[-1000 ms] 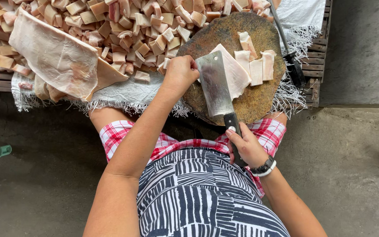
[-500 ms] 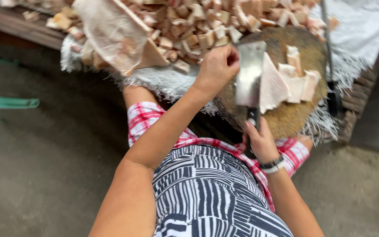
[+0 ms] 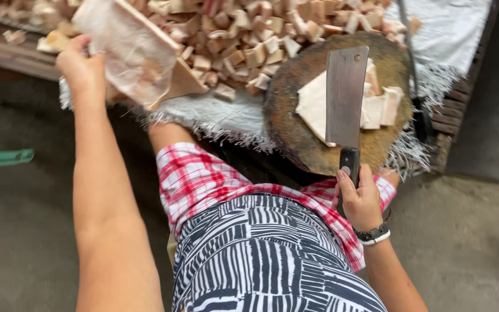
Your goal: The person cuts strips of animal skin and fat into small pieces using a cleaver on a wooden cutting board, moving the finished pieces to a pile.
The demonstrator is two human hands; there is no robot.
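Fingers [image 3: 350, 184]: right hand [image 3: 360, 199] wrapped round black cleaver [image 3: 346, 98] handle.
Cleaver: broad grey blade, flat over pale meat slab [image 3: 313, 107] on round chopping block [image 3: 295, 138].
Left hand [image 3: 82, 69]: gripping large skin-on slab [image 3: 131, 49], beside cubed pile [image 3: 249, 29].

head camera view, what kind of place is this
Probably an informal meat-cutting spot, outdoors or in a market. A round wooden chopping block holds pale slabs under a cleaver gripped by the right hand. Cut meat cubes are heaped on a cloth-covered slatted bench over a bare concrete floor.
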